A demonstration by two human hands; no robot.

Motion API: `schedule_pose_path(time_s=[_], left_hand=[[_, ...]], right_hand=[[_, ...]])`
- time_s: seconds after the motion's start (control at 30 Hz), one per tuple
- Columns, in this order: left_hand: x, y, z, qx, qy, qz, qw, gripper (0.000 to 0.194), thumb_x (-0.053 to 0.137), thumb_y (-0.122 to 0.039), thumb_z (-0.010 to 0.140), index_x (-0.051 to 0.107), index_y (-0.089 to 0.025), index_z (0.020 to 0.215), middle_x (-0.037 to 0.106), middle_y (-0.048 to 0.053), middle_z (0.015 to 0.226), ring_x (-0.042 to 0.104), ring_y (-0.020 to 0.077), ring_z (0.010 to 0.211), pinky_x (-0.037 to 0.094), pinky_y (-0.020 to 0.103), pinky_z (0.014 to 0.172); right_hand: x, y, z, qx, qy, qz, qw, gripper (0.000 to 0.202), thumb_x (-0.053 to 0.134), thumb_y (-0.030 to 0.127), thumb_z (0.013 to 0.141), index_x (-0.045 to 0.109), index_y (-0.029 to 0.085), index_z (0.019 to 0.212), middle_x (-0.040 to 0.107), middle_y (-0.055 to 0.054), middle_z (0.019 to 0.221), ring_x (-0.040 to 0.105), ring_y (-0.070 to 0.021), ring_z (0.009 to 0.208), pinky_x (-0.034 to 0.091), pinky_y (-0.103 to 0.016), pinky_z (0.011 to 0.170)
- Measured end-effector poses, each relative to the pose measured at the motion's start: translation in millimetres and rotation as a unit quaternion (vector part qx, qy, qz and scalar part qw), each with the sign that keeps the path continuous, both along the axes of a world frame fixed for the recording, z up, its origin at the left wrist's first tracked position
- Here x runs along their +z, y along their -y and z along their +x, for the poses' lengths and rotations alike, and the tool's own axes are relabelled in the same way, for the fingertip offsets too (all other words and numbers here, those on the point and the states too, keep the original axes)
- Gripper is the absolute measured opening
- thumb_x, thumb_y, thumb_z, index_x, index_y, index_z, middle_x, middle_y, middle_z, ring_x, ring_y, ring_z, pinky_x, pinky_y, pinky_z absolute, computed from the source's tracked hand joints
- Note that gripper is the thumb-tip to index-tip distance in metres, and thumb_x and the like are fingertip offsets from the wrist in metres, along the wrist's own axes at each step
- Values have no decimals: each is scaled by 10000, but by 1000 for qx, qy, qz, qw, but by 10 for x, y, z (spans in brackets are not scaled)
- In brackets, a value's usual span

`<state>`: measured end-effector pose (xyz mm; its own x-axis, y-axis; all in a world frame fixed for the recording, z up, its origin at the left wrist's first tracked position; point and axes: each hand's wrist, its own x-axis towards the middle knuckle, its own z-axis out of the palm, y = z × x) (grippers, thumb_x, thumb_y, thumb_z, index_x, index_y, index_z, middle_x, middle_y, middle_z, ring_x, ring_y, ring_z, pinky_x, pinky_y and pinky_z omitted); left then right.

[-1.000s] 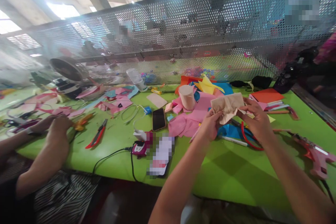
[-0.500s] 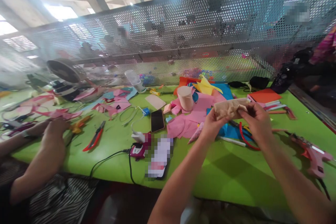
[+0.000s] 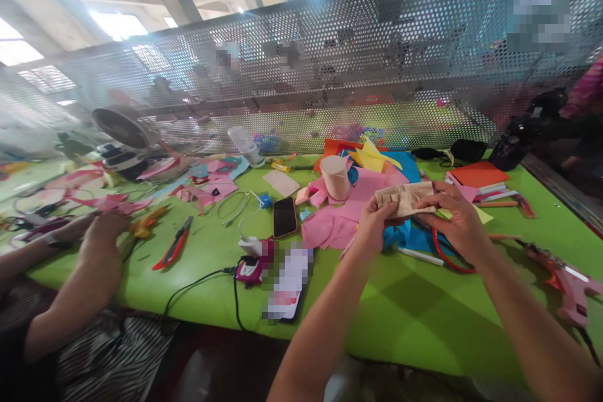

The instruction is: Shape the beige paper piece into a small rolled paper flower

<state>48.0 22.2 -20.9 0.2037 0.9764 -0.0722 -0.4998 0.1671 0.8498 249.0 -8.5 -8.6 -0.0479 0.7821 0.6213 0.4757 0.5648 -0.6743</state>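
Left hand [image 3: 372, 226] and right hand [image 3: 460, 218] clamp fingers [image 3: 447, 199] on opposite ends of the creased beige fabric-like strip [image 3: 407, 198], held crosswise.

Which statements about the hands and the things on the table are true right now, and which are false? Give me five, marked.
1. The left hand and right hand both hold the beige piece. True.
2. The glue gun lies left of the left hand. False: it lies right of the right hand.
3. The beige cylinder stands beside pink scraps. True.
4. The red-handled tool is in the right hand. False: it lies on the green table, left of both hands.
5. The dark phone lies left of the left hand. True.
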Motion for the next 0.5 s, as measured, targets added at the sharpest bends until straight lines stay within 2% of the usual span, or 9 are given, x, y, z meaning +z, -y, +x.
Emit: schedule_pose_path(time_s=[0.1,0.2,0.3,0.37,0.43,0.5], left_hand=[[10,14,-14,-15,-10,11,1000,470,947,-420,674,734,-191,1024,765,36,945,746,185,815,600,272,648],[44,62,-29,-42,-22,48,998,393,898,-453,752,775,-196,1022,797,75,1045,762,224,952,614,285,720],[83,119,-28,-85,-39,91,991,471,868,-553,825,778,-198,1120,811,125,1205,758,277,1117,616,314,809],[81,136,-9,-101,-53,132,985,582,947,-536,769,753,-189,1194,802,144,1278,744,289,1187,605,331,897],[45,124,22,-88,-75,168,979,639,1009,-471,712,742,-182,1215,809,137,1261,747,268,1158,586,332,945],[-16,87,51,-48,-99,176,978,576,989,-475,742,758,-182,1181,827,102,1140,754,226,1026,575,312,894]], right_hand=[[-15,-27,-14,-1,-56,-35,998,141,824,438,936,806,299,942,767,-72,1217,723,-324,1202,600,-502,1004],[-42,-24,-33,-6,-134,-79,988,200,830,459,922,757,273,909,796,-50,1059,739,-267,992,608,-425,875],[-88,-24,-46,-60,-180,-106,976,237,863,452,876,722,265,913,764,-18,886,694,-222,812,575,-369,755],[-108,-34,-56,-89,-201,-109,970,263,883,434,847,698,269,934,729,3,833,666,-208,762,551,-350,711],[-107,-48,-74,-88,-234,-98,963,333,911,424,812,685,279,1008,705,18,843,659,-201,757,552,-344,705],[-88,-59,-98,-63,-275,-89,955,471,947,428,772,678,298,1137,696,26,879,673,-200,784,573,-342,724]])
